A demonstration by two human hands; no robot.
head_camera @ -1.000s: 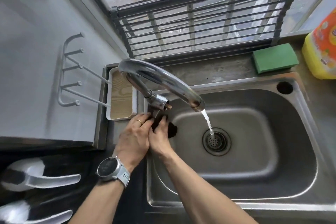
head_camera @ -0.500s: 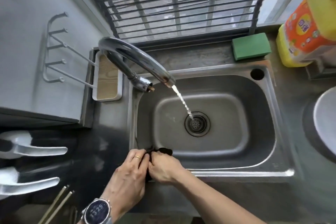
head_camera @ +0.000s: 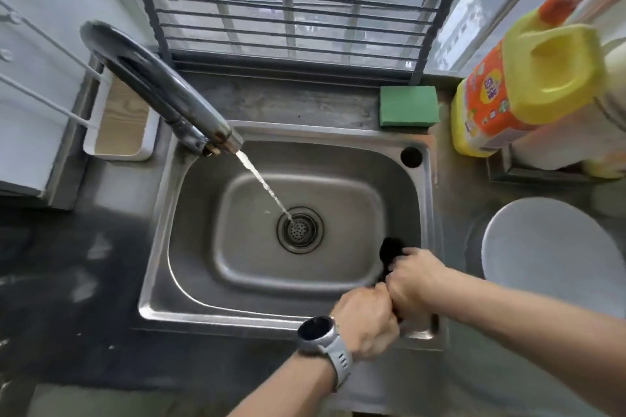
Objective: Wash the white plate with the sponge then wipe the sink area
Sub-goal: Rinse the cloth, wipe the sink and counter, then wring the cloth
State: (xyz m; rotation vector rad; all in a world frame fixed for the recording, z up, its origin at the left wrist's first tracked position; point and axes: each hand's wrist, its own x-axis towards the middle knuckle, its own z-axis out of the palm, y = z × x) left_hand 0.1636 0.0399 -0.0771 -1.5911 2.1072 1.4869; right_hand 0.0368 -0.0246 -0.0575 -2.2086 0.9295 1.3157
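Both of my hands press a black cloth [head_camera: 391, 249] against the near right corner of the steel sink [head_camera: 189, 267]. My right hand [head_camera: 415, 276] grips the cloth on the sink's right inner wall. My left hand [head_camera: 367, 323], with a grey watch on its wrist, is closed beside it over the front rim. Most of the cloth is hidden under the hands. The white plate [head_camera: 548, 247] lies on the counter right of the sink. The green sponge [head_camera: 408, 106] rests on the ledge behind the sink.
Water runs from the curved tap [head_camera: 159, 85] into the drain [head_camera: 299, 229]. A yellow detergent jug [head_camera: 521, 88] stands at the back right. A white tray [head_camera: 118, 125] sits left of the tap, below a wall rack. A dark barred rack leans against the window.
My hands have carried the black cloth from the tap base, along the sink's front rim, to its near right corner. The view has shifted right, so the plate shows.
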